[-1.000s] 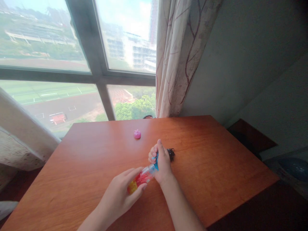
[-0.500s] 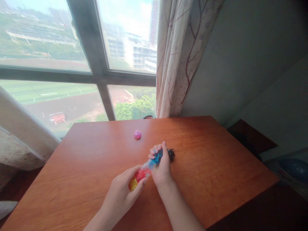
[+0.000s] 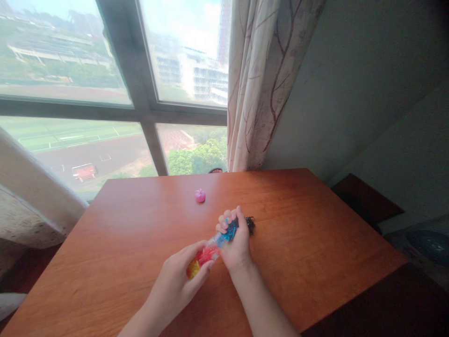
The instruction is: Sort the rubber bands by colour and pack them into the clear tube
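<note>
A slim clear container (image 3: 207, 252) lies slantwise between my two hands over the table. Yellow and red pieces, which look like small elastic bands, show through its lower left part. My left hand (image 3: 184, 269) is closed round this end, thumb on the near side. Fingers curled and thumb raised, my right hand (image 3: 235, 241) grips the upper right part, where blue bands (image 3: 229, 230) show. A tangle of black bands (image 3: 250, 225) sticks out past that hand; whether it touches the table I cannot tell. Farther back sits a small pink, round, apple-like piece (image 3: 200, 195).
The brown wooden table (image 3: 298, 243) reaches to a large window (image 3: 147, 112) at the back. A patterned curtain (image 3: 252, 93) hangs behind its far edge. Beyond the right edge is a dark wooden piece of furniture (image 3: 368, 199).
My right hand's fingers have shifted slightly on the blue part. Otherwise, both hands, the container and the pink piece stay almost where they were.
</note>
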`<act>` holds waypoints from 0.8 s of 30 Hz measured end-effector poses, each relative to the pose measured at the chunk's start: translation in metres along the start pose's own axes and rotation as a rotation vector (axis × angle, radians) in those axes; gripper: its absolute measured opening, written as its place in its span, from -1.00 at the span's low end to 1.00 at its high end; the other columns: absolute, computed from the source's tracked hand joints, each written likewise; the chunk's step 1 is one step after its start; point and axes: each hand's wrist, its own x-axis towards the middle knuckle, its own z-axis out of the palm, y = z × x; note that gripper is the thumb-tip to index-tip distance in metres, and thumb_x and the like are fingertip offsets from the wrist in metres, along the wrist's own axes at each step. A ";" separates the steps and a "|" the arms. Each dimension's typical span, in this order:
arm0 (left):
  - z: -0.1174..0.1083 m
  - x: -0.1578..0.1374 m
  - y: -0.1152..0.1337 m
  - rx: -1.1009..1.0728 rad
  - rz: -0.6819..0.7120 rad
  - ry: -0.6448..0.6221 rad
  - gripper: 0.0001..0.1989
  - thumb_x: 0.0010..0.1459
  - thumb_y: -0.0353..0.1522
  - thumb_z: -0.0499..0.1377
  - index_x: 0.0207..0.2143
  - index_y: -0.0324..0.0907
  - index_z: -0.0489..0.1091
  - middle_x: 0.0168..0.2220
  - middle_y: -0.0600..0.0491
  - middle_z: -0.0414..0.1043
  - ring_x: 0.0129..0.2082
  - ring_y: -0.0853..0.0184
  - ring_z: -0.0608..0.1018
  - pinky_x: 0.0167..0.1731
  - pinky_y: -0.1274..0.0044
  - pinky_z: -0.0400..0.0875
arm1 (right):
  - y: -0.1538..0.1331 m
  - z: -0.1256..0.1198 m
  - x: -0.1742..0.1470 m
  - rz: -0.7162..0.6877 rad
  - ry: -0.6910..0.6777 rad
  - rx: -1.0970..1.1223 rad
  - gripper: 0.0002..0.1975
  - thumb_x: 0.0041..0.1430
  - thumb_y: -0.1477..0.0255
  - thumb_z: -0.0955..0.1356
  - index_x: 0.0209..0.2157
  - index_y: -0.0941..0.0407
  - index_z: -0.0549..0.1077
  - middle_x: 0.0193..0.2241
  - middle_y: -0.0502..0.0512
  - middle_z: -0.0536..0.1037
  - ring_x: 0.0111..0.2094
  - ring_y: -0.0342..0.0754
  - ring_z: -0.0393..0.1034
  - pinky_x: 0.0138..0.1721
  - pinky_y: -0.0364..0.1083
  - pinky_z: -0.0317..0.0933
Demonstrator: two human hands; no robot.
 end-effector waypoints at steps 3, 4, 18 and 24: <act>0.000 0.000 0.000 -0.001 0.007 -0.008 -0.74 0.22 -0.25 0.13 -0.09 -0.14 0.46 -0.18 0.00 0.63 -0.25 0.26 0.65 -0.22 0.56 0.53 | -0.001 0.000 0.000 -0.007 0.003 0.005 -0.61 0.01 0.22 0.46 -0.58 0.09 0.21 -0.56 -0.14 0.22 -0.63 -0.27 0.03 -0.65 -0.25 -0.04; 0.000 0.001 0.000 -0.003 0.008 -0.006 -0.74 0.22 -0.25 0.13 -0.09 -0.14 0.46 -0.18 -0.01 0.64 -0.25 0.26 0.65 -0.22 0.55 0.53 | -0.001 0.000 0.000 -0.004 -0.001 0.008 -0.61 0.01 0.22 0.46 -0.58 0.10 0.22 -0.55 -0.13 0.23 -0.63 -0.28 0.02 -0.66 -0.26 -0.05; -0.001 0.001 0.000 -0.001 0.036 0.021 -0.74 0.21 -0.26 0.14 -0.10 -0.16 0.46 -0.20 0.00 0.64 -0.27 0.28 0.66 -0.24 0.58 0.53 | -0.003 0.000 -0.001 0.004 -0.083 0.070 -0.54 0.06 0.25 0.43 -0.63 0.10 0.10 -0.63 -0.16 0.06 -0.61 -0.23 -0.02 -0.63 -0.26 -0.05; 0.000 0.001 -0.001 0.003 0.051 0.024 -0.73 0.21 -0.27 0.15 -0.08 -0.17 0.45 -0.18 -0.01 0.64 -0.26 0.28 0.66 -0.24 0.59 0.53 | -0.006 0.001 -0.004 0.042 -0.095 0.127 -0.52 0.06 0.32 0.43 -0.64 0.10 0.04 -0.64 -0.15 0.03 -0.58 -0.22 0.03 -0.59 -0.26 0.01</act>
